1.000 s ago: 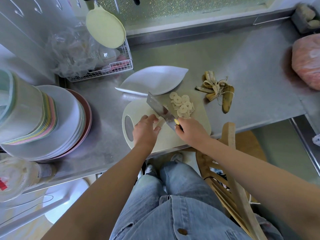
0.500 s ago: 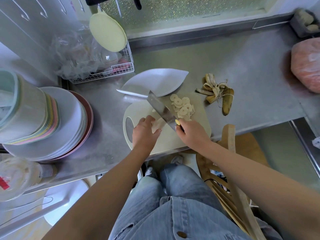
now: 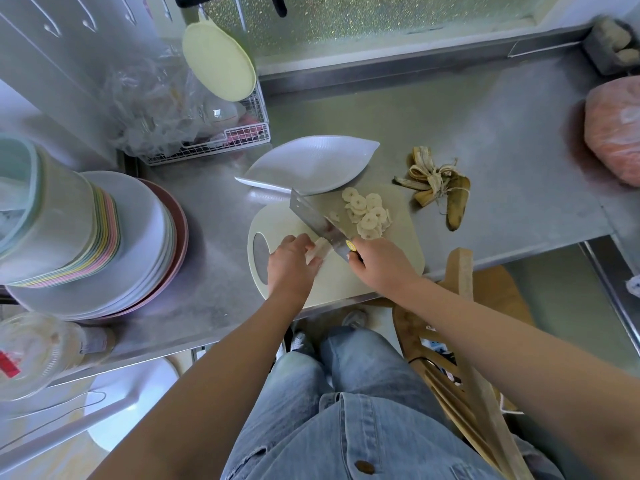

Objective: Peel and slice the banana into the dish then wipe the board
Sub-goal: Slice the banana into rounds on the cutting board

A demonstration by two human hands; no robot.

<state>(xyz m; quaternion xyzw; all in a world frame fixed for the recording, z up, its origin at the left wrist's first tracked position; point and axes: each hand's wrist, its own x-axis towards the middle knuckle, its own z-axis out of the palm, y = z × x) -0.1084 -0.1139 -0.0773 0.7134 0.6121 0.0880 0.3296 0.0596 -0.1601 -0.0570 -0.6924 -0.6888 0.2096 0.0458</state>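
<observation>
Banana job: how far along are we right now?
Peeling is done: the empty peel lies on the counter right of the board. Slicing is nearly through: a pile of slices sits on the board, while the left hand holds the short last piece and the right hand works the knife. The dish is empty, so transferring and wiping remain.

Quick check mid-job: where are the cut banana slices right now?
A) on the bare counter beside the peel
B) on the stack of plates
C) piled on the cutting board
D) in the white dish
C: the slices lie heaped on the board just right of the knife, and the dish behind holds none.
</observation>
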